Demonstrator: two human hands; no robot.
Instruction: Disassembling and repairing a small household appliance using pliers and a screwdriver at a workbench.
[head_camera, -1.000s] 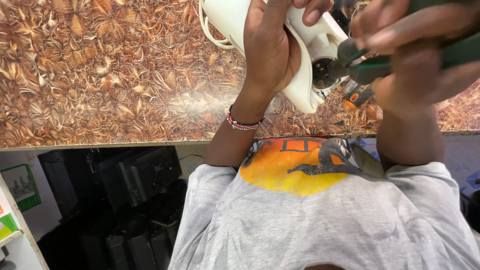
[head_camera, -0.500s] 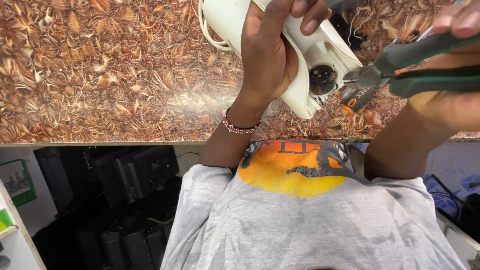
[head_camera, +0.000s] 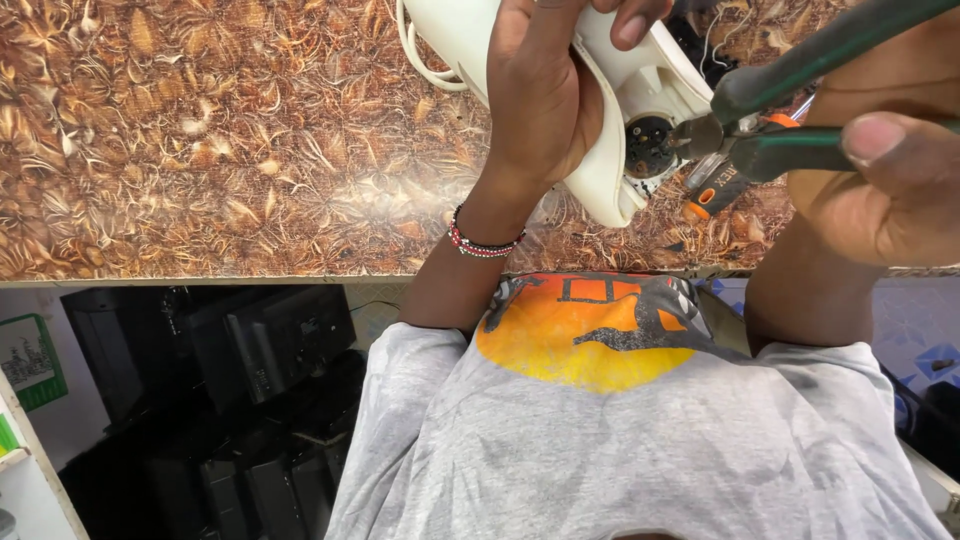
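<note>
Two hands work: left hand (head_camera: 545, 95) grips white appliance (head_camera: 610, 170), right hand (head_camera: 890, 190) clasps pliers (head_camera: 790, 150) at it.

Glossy countertop (head_camera: 220, 150) with brown leaf pattern carries the items. An orange-tipped tool (head_camera: 712, 190) lies on it, just below the right hand's fingers (head_camera: 880, 140).

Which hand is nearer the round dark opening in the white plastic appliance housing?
Left. The left hand grips the white plastic appliance housing right beside the round dark opening; the right hand is farther off, holding green-handled pliers whose tips reach it.
</note>
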